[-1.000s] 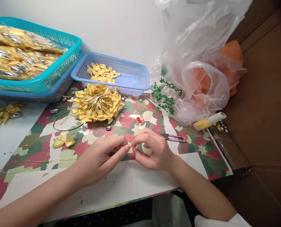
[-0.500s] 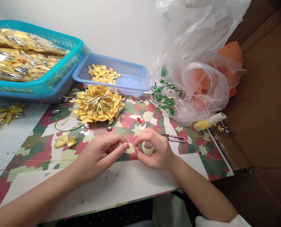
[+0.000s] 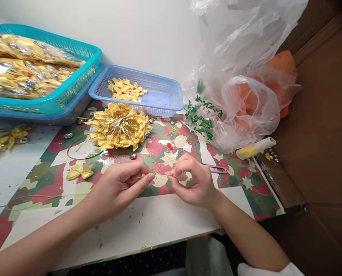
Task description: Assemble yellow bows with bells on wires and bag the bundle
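Note:
My left hand (image 3: pixel 127 182) is closed in a pinch above the table, with a short, thin gold-coloured strand (image 3: pixel 157 171) showing at its fingertips. A small gap to the right, my right hand (image 3: pixel 192 182) also pinches thumb against forefinger; whatever is between them is too small to make out. Pink-handled thread snips (image 3: pixel 218 169) lie just behind my right hand, partly hidden by it. Left of my left hand rests a single yellow ribbon bow (image 3: pixel 79 171). Beyond both hands sits a round bundle of yellow bows with gold stems (image 3: pixel 120 126).
A teal basket (image 3: pixel 93 61) of bagged bows stands at the back left, beside a blue basket (image 3: pixel 175 94) with loose bows. Clear plastic bags (image 3: pixel 251 111) crowd the right, near a cardboard tube (image 3: pixel 257 147). A red piece (image 3: pixel 170 146) and silver beads (image 3: pixel 68 135) lie on the patterned table covering.
My right hand has moved slightly to the right, widening the gap between my fingertips. A thin strand now shows at my left fingertips. My left hand stays almost in place.

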`<action>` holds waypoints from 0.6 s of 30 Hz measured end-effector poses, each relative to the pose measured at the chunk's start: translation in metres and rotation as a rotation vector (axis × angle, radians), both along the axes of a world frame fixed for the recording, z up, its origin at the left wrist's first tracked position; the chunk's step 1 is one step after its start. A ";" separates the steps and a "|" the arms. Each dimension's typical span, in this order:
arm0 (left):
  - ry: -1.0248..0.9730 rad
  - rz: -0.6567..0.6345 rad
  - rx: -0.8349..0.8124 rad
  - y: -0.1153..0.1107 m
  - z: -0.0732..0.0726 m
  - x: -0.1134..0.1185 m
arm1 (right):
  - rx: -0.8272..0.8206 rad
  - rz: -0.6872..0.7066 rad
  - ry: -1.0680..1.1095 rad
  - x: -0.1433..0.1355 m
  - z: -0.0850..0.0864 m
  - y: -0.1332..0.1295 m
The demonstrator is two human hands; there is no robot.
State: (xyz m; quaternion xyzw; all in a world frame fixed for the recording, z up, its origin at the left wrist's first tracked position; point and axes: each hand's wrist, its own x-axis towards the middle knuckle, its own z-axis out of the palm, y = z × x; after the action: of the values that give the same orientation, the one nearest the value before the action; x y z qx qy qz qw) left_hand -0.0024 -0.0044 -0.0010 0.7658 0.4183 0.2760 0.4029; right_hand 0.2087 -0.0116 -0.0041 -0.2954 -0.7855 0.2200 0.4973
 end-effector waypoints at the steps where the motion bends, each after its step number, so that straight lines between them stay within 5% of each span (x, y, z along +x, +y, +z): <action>1: -0.001 0.002 -0.005 0.000 0.001 0.000 | -0.011 -0.005 0.010 0.000 0.000 0.000; 12: -0.252 0.000 -0.219 0.001 0.001 -0.003 | 0.099 0.034 -0.090 0.005 0.002 0.005; 18: -0.164 -0.131 -0.417 -0.002 0.006 0.005 | 0.138 0.041 -0.107 0.004 0.002 0.006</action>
State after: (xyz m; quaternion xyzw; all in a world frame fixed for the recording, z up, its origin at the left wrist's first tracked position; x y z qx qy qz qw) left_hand 0.0026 -0.0063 0.0055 0.6666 0.3814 0.2183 0.6021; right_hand 0.2131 -0.0055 -0.0020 -0.2557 -0.8301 0.1593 0.4692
